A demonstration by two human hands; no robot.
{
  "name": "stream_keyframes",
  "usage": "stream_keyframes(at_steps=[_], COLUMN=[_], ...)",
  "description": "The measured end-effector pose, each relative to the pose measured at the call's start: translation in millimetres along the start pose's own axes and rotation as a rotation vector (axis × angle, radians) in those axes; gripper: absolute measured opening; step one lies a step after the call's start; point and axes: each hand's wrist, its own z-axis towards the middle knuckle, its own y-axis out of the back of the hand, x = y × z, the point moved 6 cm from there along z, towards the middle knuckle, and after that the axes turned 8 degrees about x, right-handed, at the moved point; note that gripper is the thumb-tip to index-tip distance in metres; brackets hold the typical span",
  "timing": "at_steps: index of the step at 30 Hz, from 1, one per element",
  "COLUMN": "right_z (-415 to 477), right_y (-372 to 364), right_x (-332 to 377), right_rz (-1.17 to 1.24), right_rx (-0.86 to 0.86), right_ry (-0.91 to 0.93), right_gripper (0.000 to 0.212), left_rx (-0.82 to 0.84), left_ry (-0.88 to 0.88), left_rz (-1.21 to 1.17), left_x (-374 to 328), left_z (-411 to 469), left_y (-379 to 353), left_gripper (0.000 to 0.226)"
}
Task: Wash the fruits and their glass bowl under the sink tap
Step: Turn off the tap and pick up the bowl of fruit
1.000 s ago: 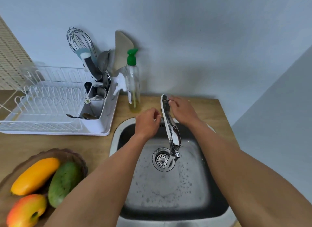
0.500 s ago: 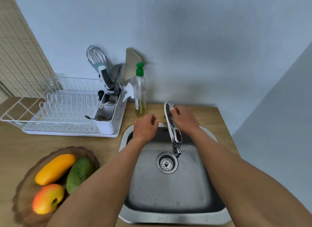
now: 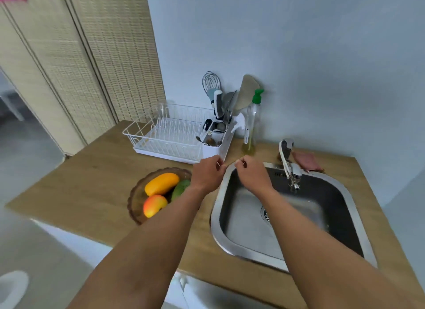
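- The left hand (image 3: 208, 172) hangs over the desk (image 3: 92, 184) between the glass bowl (image 3: 135, 200) and the sink (image 3: 287, 216); its grip is loosely curled, fingers bent inward, holding nothing.
- The right hand (image 3: 253, 174) hangs over the back-left corner of the sink, just beside the left hand but apart from it; its grip is likewise half-curled and holds nothing.
- The glass bowl, brownish with a scalloped rim, sits on the desk left of the sink, near the desk's front edge.
- In the bowl lie three fruits: a yellow-orange mango (image 3: 161, 183) at the back, a green mango (image 3: 181, 188) on the right, partly hidden by the left forearm, and a red-yellow mango (image 3: 154, 205) at the front.
- The tap (image 3: 290, 163) stands at the back edge of the sink, its spout leaning over the basin; neither hand touches it.
- A pink cloth (image 3: 307, 161) lies on the desk just right of the tap's base.
- A white dish rack (image 3: 170, 136) with a utensil holder stands along the desk's back edge, and a soap bottle (image 3: 252, 124) with a green pump stands between it and the tap.
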Motion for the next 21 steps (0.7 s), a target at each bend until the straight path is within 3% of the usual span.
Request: stream_keyframes(at_steps=[10,15,21], right_z=[-59.8,-68.1,-72.7], right_y=[-120.0,-149.0,-169.2], right_x=[11.8,13.0,9.8], right_rz=[0.032,0.062,0.198], right_rx=[0.426,0.448,0.495], right_ry=[-0.223,-0.264,-0.345], right_gripper=[0.034,0.037,0.022], left_rx=[-0.1,-0.015,0.028], left_ry=[0.307,0.527,0.572], left_rz=[0.071,0.108,0.096], left_x=[142.8,197.8,221.3], left_z=[-69.7,-82.1,-86.5], left_y=[58.9,63.4,61.8], left_gripper=[0.027,0.041,0.035])
